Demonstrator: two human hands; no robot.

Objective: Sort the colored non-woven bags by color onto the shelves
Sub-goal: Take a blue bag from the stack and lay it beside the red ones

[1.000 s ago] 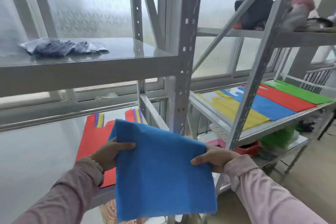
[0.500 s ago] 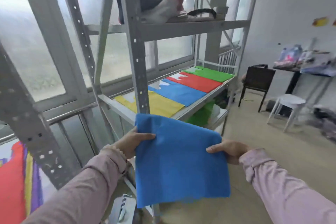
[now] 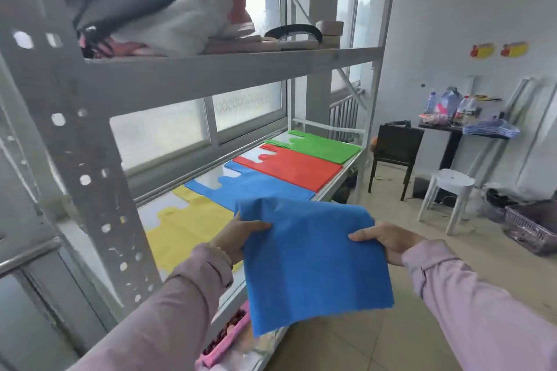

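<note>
I hold a blue non-woven bag (image 3: 313,262) by its upper corners in front of the middle shelf (image 3: 346,164). My left hand (image 3: 238,235) pinches its left edge and my right hand (image 3: 388,239) pinches its right edge, so the bag hangs down. On the shelf lie four flat bags in a row: yellow (image 3: 187,226) nearest, then blue (image 3: 256,187), red (image 3: 295,167) and green (image 3: 319,146) at the far end. The held bag covers part of the yellow and blue ones.
A perforated grey upright (image 3: 90,166) stands at the left. The upper shelf (image 3: 241,66) carries clothing and shoes. Below is a pink tray (image 3: 223,340). On the right floor stand a black chair (image 3: 394,153), a white stool (image 3: 449,193) and a basket (image 3: 530,226).
My view has swung right from the left rack to the shelf of sorted bags. Both hands have carried the blue bag along, closer to that shelf.
</note>
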